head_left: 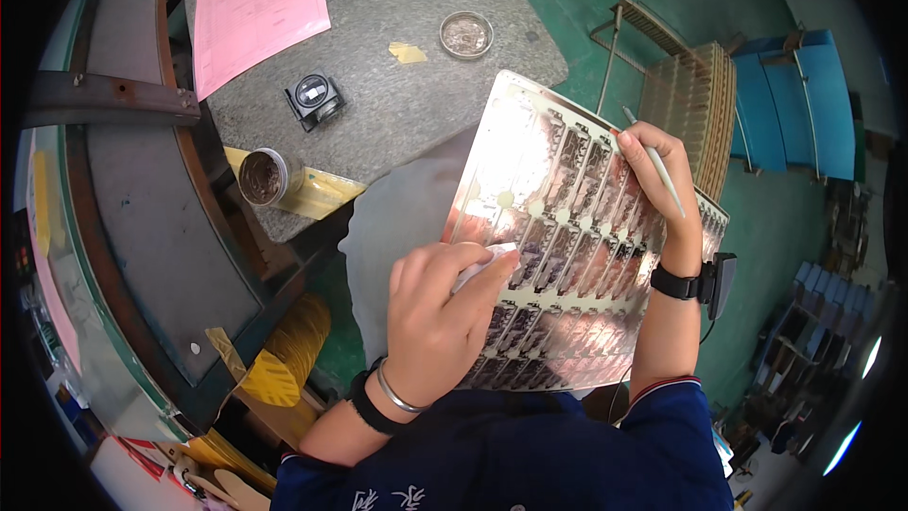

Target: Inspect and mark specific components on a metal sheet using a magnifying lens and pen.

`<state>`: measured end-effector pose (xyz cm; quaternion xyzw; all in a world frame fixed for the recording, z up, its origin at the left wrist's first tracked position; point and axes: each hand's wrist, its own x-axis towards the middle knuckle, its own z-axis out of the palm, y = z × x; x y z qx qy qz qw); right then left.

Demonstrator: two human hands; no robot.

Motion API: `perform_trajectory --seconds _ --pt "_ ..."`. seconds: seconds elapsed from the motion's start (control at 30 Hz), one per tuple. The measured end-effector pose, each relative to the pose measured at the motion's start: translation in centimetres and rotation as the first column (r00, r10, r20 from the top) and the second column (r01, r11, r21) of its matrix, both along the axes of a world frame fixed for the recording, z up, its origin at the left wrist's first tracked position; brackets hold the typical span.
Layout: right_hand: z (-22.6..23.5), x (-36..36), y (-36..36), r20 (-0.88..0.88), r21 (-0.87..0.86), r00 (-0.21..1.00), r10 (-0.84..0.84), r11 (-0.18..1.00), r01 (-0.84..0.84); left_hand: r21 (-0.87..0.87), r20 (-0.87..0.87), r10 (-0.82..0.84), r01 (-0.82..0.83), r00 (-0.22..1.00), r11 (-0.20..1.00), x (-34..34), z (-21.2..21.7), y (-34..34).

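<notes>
Both hands steadied the shiny panel (567,255): the left hand (440,308) pinched a white wipe (482,265) against it, while the right hand (653,175), at two o'clock, gripped its edge and a pen (657,166).

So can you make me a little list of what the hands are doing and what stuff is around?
Left hand: presses a small white wipe onto the shiny panel
Right hand: grips the panel's far edge, with a thin white stick in its fingers
Panel: large, reflective, rows of small patterned pieces, tilted up
Table: grey, speckled
On table: pink paper, black magnifier, round tin, open jar
Right side: rack of stacked boards
</notes>
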<state>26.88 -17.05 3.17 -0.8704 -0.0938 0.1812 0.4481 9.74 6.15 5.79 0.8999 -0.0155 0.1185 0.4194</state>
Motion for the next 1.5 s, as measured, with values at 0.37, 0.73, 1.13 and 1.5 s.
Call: perform_trajectory --seconds 0.37,0.73,1.13,1.5 --pt "0.4 -0.2 0.1 0.037 -0.043 0.999 -0.023 0.999 0.024 -0.024 -0.016 -0.007 0.007 1.000 1.000 0.0 0.1 0.2" --pt "1.4 -0.4 1.0 0.124 -0.134 0.992 -0.026 0.990 0.043 -0.017 -0.050 -0.029 0.028 0.998 0.999 0.0 0.3 0.2" --pt "-0.5 -0.2 0.9 0.406 0.020 0.910 -0.084 0.996 0.083 -0.029 -0.061 -0.026 0.025 0.998 0.999 0.1 0.1 0.1" --pt "0.2 0.4 2.3 0.446 0.062 0.880 -0.167 0.986 0.156 -0.036 -0.071 0.006 -0.008 0.997 0.999 0.2 0.2 0.4"
